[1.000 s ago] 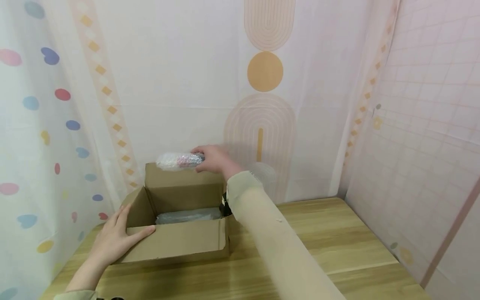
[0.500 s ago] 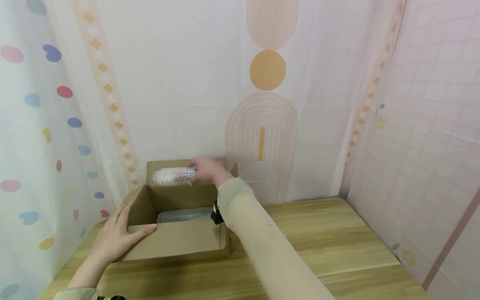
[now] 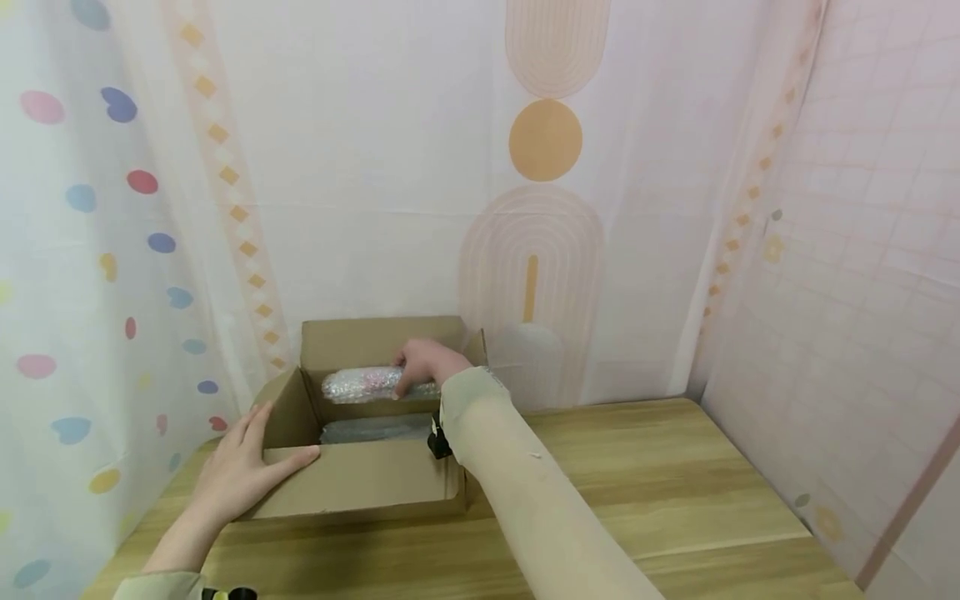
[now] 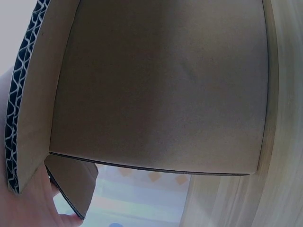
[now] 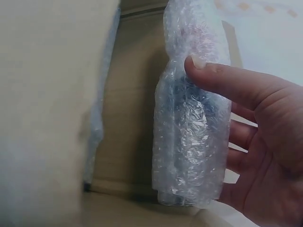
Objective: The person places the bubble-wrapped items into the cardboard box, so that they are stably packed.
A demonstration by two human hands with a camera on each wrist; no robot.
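Observation:
An open cardboard box [image 3: 360,487] stands on the wooden table [image 3: 675,500] at the left. My right hand [image 3: 423,367] grips a bubble-wrapped cylinder [image 3: 363,384] lying sideways, low inside the box near its back wall. In the right wrist view the thumb and fingers [image 5: 227,85] curl round the bubble-wrapped cylinder [image 5: 191,113]. My left hand [image 3: 240,475] rests flat on the box's left front corner, thumb on the front flap. The left wrist view shows the box wall [image 4: 161,94] close up. A sheet of bubble wrap [image 3: 375,429] lines the box floor.
Patterned curtains [image 3: 112,250] hang close behind and to the left of the box, and a pink gridded curtain [image 3: 862,292] closes the right side. Bare wooden tabletop stretches to the right of the box.
My right hand has lowered the bubble-wrapped cylinder from above the box's back flap down into the box. The left hand has stayed on the box corner.

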